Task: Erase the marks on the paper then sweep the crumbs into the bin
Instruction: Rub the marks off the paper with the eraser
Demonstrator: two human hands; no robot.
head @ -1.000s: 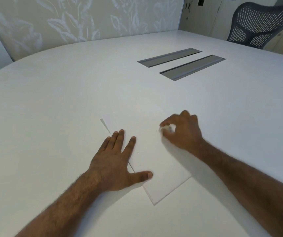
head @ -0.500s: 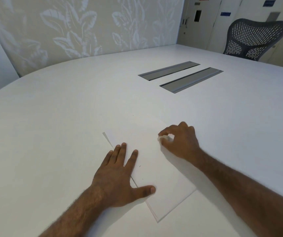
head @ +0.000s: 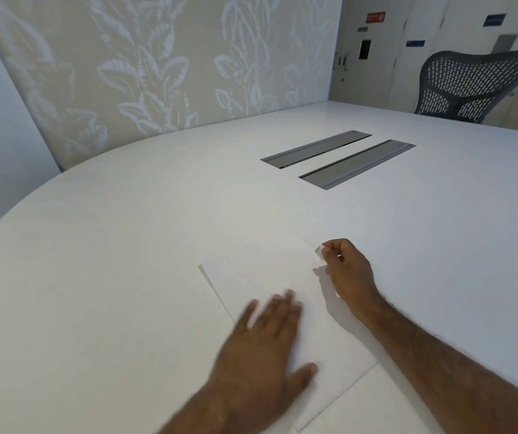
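Note:
A white sheet of paper [head: 270, 277] lies on the white table [head: 126, 245], set at an angle. My left hand [head: 267, 346] rests flat and blurred on the paper's near half, fingers spread. My right hand [head: 345, 270] is over the paper's far right edge, pinching a small white eraser [head: 318, 250] between thumb and forefinger, lifted slightly off the sheet. I see no marks on the paper at this scale. No bin is in view.
Two grey cable-slot covers [head: 339, 158] are set into the table beyond the paper. A dark mesh office chair [head: 470, 86] stands at the far right edge. A leaf-patterned wall runs behind the table's curved far-left edge.
My left hand has slid right onto the middle of the paper and is blurred with motion. My right hand has lifted the eraser up at the far right edge. The view has tilted up.

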